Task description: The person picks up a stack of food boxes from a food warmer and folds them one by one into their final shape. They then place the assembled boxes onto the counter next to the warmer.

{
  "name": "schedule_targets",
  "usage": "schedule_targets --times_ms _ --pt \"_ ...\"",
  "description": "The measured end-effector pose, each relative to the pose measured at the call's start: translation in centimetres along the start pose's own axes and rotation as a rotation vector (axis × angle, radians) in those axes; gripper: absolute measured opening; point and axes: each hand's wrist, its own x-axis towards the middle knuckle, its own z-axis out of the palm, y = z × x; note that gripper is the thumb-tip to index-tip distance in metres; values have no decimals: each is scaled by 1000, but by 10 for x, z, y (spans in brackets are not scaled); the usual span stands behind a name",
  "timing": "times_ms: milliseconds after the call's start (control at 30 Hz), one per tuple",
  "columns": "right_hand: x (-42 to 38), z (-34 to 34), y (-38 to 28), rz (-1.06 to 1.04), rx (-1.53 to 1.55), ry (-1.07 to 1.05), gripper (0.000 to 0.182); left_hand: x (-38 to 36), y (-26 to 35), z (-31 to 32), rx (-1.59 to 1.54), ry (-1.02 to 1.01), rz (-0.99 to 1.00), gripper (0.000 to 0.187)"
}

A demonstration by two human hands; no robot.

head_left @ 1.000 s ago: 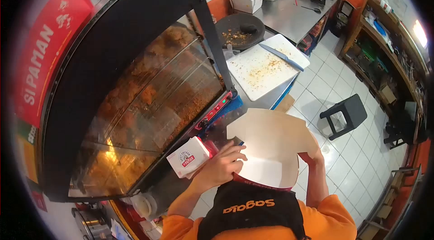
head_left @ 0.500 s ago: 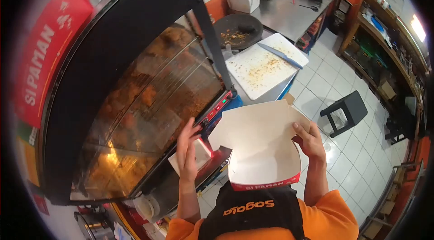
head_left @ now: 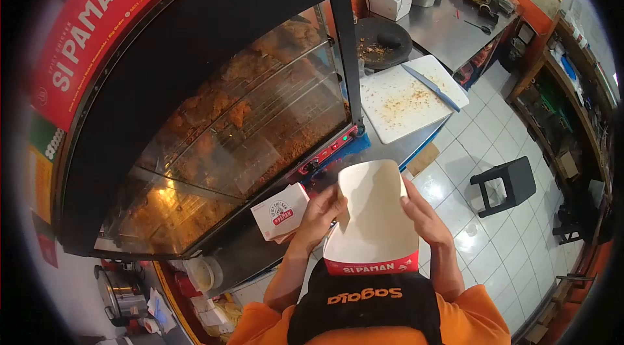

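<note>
A paper takeaway box [head_left: 372,234], white inside with a red "SI PAMAN" front, is in front of my chest with its lid standing up. My left hand [head_left: 318,215] grips the left side of the box, thumb against the inner flap. On the opposite side, my right hand [head_left: 426,218] holds the right edge, its thumb on the rim and its other fingers mostly hidden behind. Nothing shows inside the box. Just left of my left hand lies a white printed box [head_left: 281,214] with a red logo, apparently on top of others.
A glass display warmer [head_left: 214,124] with fried chicken fills the left. Beyond the box, a knife [head_left: 430,88] rests on a crumb-covered cutting board [head_left: 396,114], beside a stone mortar [head_left: 374,33]. A black stool [head_left: 513,182] stands on the tiled floor at right.
My left hand, earlier apart from the box with fingers spread, has moved right and taken hold of its side. The lid's side flaps are now folded inward. The camera view has shifted.
</note>
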Motion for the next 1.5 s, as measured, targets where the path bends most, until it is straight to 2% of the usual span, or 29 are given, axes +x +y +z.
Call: schedule_targets --times_ms 33,100,133,167,233,267,300,333,400,533,633,700,733,767,833,867,900,967,1000,1033,1100,1133,1167,1233,1300,1367,1400,1433,1500 --pt "2 -2 0 3 2 -3 62 4 -1 -2 0 4 -2 37" --pt "6 -6 -2 200 -112 -95 56 12 -6 -5 318 182 165 28" --pt "7 -2 -1 204 -110 -96 56 12 -1 5 243 227 184 32" --pt "10 4 -1 179 17 -21 48 14 -4 4 243 228 182 32" --pt "12 7 7 155 145 58 43 17 -9 3 413 337 300 40" --pt "15 5 16 169 -51 175 41 17 -10 5 412 335 299 40" --pt "16 4 23 186 -246 290 48 14 -10 10 517 389 348 44" --pt "16 5 28 194 -245 294 48 12 -11 12 622 440 395 49" --pt "22 10 31 -41 -407 490 60 13 -13 14 628 440 391 51" --pt "26 12 28 -76 -388 529 62 21 -14 15 612 482 445 55" --pt "30 9 21 46 -288 404 55 21 -5 14 549 473 374 58" --pt "33 10 23 -101 -80 346 47 19 -8 -1 510 404 266 53" --pt "28 7 9 2 -19 254 50 17 -7 -4 303 319 170 46" --pt "25 7 11 9 -19 252 50 15 -7 -8 95 232 74 43" --pt "24 5 14 -153 10 272 53 9 1 -10 112 243 44 36" --pt "20 -14 19 -90 -19 100 52 0 14 -1 23 260 57 30" --pt "16 -22 17 -84 -16 101 52 -8 22 3 -66 278 65 25" --pt "12 -29 4 -5 -43 -164 49 -14 21 -14 -173 217 47 33" --pt "11 -22 -3 -63 -111 -106 37 -18 22 -21 -135 184 58 34" --pt "11 -20 -6 -53 -108 -108 37 -21 21 -29 -99 151 67 35" --pt "15 -20 -9 176 27 -17 24 -23 25 -35 -91 140 13 35" --pt "21 -13 -4 165 79 120 18 -26 32 -31 -118 119 16 35" --pt "23 -15 -2 169 79 115 18 -28 37 -30 -144 99 23 36" --pt "25 -20 0 180 357 35 21 -32 42 -43 -126 55 21 38" --pt "15 -22 -5 128 359 11 20 -41 47 -42 -110 9 18 40" --pt "5 -27 -3 -148 384 -165 18 -66 55 -24 -29 158 173 46" --pt "3 -37 4 -184 450 -291 25 -75 48 -28 -41 139 239 48" --pt "5 -40 -2 -181 446 -264 25 -80 47 -39 -45 117 223 48" --pt "12 -44 -25 -482 158 -619 36 -84 45 -60 86 -245 417 56"
